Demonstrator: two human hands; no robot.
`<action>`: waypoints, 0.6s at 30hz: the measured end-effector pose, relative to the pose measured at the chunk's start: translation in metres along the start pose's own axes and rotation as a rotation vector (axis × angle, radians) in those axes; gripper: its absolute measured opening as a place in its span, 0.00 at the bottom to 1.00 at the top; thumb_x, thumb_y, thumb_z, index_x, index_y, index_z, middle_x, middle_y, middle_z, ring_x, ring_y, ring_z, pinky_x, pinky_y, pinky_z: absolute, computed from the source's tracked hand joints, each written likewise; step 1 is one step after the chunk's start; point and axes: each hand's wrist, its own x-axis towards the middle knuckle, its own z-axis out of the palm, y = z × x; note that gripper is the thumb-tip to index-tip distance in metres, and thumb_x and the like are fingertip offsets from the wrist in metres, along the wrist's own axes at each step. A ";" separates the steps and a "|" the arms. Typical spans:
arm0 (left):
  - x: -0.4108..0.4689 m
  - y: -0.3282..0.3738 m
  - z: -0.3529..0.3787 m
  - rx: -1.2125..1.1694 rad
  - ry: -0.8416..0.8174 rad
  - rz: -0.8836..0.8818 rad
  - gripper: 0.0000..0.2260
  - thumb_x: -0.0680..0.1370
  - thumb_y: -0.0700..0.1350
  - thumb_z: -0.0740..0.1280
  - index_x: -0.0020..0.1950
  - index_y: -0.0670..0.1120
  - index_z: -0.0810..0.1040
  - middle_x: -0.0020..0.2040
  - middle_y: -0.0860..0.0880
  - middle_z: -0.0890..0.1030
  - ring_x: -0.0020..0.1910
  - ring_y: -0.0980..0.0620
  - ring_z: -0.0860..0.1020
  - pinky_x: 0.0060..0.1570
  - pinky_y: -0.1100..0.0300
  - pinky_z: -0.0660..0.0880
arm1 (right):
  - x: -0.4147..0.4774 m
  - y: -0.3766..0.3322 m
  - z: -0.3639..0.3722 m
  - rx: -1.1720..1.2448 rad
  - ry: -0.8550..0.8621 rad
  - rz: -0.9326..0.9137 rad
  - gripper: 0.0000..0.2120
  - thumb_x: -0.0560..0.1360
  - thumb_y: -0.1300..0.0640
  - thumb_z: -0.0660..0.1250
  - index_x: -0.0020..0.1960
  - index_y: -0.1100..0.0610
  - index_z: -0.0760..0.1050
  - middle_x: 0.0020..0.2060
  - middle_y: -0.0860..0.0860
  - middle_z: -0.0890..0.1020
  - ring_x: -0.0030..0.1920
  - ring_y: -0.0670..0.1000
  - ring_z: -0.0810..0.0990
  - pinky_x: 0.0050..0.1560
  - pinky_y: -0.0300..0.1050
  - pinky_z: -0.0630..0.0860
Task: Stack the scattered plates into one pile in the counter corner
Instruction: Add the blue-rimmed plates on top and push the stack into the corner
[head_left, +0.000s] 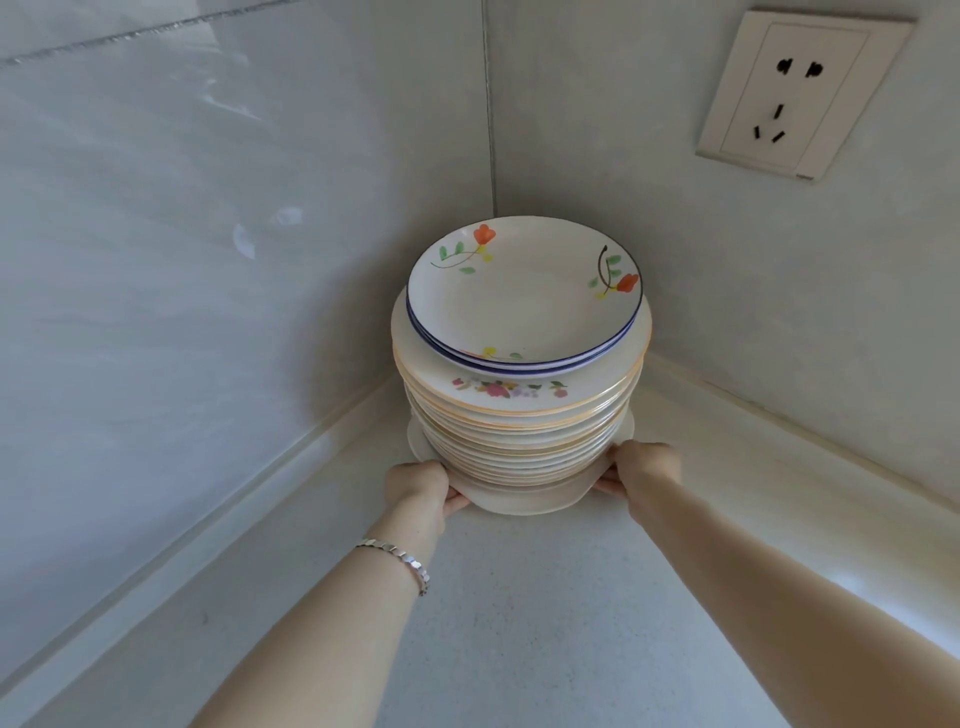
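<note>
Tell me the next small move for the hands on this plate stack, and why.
Probably ease the pile slowly back toward the wall corner, keeping it level. The left hand and right hand both grip the bottom plate, which still sits short of the corner, and the blue-rimmed plates on top sit off-centre, so a jerk might shift them.

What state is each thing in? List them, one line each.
Pile: stacked tall in the counter corner, upright.
Top plate: empty, face up, smaller than those below.
Left hand: gripping the bottom plate's rim.
Right hand: gripping the opposite rim.
Socket: nothing plugged in.
</note>
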 end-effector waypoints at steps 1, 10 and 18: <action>-0.001 0.000 -0.001 0.003 0.002 -0.002 0.09 0.76 0.29 0.55 0.48 0.36 0.74 0.40 0.40 0.79 0.38 0.42 0.78 0.41 0.48 0.77 | 0.000 -0.002 0.001 -0.044 -0.004 0.007 0.08 0.75 0.71 0.54 0.50 0.67 0.70 0.41 0.63 0.78 0.31 0.57 0.77 0.16 0.43 0.74; -0.058 0.026 -0.025 0.505 0.211 0.428 0.11 0.77 0.34 0.58 0.55 0.40 0.77 0.56 0.39 0.79 0.55 0.40 0.76 0.50 0.59 0.68 | -0.046 -0.039 -0.045 -1.171 -0.177 -0.412 0.09 0.74 0.62 0.58 0.42 0.59 0.76 0.38 0.54 0.83 0.38 0.54 0.82 0.37 0.43 0.79; -0.103 0.122 -0.008 0.436 0.068 0.751 0.23 0.80 0.48 0.56 0.75 0.44 0.61 0.75 0.46 0.64 0.74 0.47 0.63 0.71 0.54 0.59 | -0.086 -0.134 -0.032 -0.455 -0.111 -0.726 0.27 0.77 0.51 0.61 0.73 0.56 0.60 0.71 0.54 0.67 0.70 0.54 0.67 0.66 0.47 0.64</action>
